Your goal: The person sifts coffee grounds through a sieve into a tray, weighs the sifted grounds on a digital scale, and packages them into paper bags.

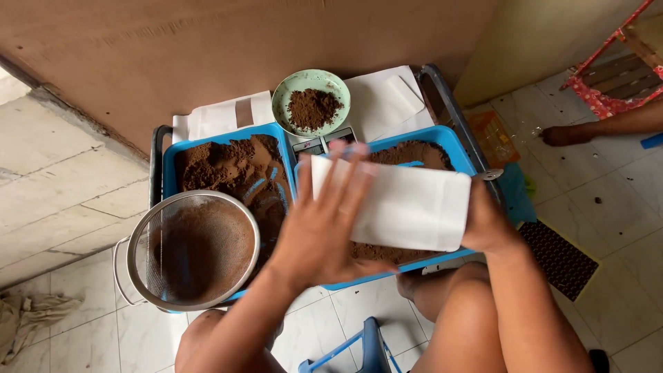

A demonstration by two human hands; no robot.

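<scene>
A white paper pouch (407, 206) is held lying flat above the right blue tray (452, 141) of brown powder. The left hand (324, 224) is spread open, fingers blurred, laid against the pouch's left end rather than closed round it. The right hand (487, 224) is seen at the pouch's right end, its grip closed on that edge, the fingers hidden behind the paper. The left blue tray (169, 162), also filled with brown powder, is partly covered by a round metal sieve (197, 249). Behind the trays a pale green bowl (311, 103) of powder is set on a small scale (324, 144), beside white sheets (221, 114)
</scene>
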